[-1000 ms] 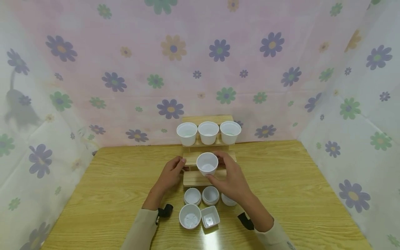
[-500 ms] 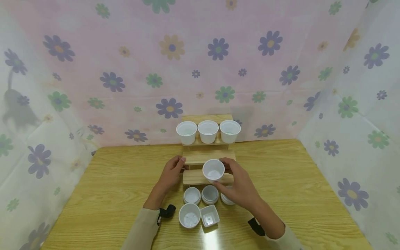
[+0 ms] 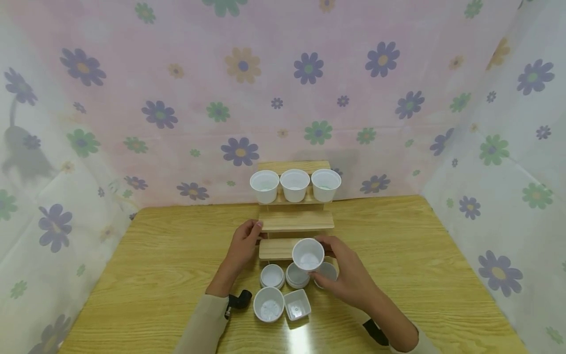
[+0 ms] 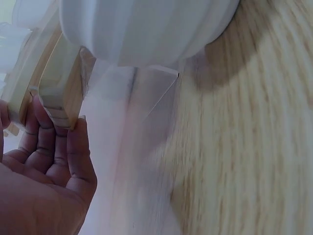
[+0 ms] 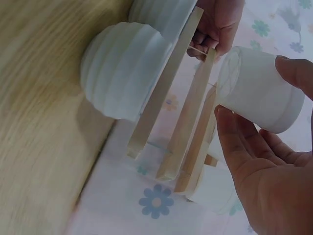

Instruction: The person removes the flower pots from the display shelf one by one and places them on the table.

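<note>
My right hand (image 3: pixel 349 273) holds a small white plastic flower pot (image 3: pixel 308 258) between thumb and fingers. Its mouth faces up, and it overlaps the lowest step in the head view. Seen from the right wrist, the thumb presses one side of the pot (image 5: pixel 261 90) and the fingers the other. My left hand (image 3: pixel 240 246) grips the left end of a tiered wooden stand (image 3: pixel 296 221), thumb on the middle step. Its fingers curl by the board ends (image 4: pixel 61 93) in the left wrist view. Three similar white pots (image 3: pixel 295 186) stand in a row on the top step.
Ribbed round white pots (image 3: pixel 272 276) line up before the stand, one partly behind my right hand. Nearer to me are a larger round pot (image 3: pixel 269 305) and a square white pot (image 3: pixel 297 305). A flowered cloth (image 3: pixel 190 132) hangs behind the wooden table (image 3: pixel 177 275).
My right hand has brought the pot down and to the right, from before the middle step to over the lowest step's front. The left hand keeps its grip on the stand.
</note>
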`<state>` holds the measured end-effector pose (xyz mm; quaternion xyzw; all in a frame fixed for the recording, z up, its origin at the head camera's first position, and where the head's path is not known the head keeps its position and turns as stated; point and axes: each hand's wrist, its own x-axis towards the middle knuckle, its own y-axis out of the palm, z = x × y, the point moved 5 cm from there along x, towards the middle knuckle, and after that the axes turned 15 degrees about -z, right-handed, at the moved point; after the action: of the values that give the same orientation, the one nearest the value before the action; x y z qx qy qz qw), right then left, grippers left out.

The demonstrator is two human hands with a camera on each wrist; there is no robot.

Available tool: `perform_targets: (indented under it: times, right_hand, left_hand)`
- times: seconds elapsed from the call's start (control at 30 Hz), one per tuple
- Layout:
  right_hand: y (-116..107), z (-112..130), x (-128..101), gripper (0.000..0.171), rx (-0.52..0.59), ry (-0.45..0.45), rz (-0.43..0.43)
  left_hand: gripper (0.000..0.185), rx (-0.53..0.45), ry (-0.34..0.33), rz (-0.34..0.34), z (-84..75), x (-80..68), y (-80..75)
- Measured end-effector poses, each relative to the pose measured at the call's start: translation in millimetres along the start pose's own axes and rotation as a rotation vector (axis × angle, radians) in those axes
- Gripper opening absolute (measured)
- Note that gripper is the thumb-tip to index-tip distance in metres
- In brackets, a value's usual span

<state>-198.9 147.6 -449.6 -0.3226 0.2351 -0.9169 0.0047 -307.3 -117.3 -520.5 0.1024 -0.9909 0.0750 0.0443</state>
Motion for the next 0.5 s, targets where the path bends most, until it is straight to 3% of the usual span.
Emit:
perform_targets:
  times: [0.27, 0.5]
  right_hand:
    - [-11.7, -0.8, -16.5, 0.076, -0.050, 0.017, 0.029]
    - [-18.2, -1.5, -27.5, 0.077, 0.009, -0.008, 0.078]
  left_hand:
    - [0.031, 0.002, 0.013, -0.004, -2.1, -2.2, -0.3]
    - [0.032, -0.006, 0.009, -0.031, -4.8, -3.8, 0.6]
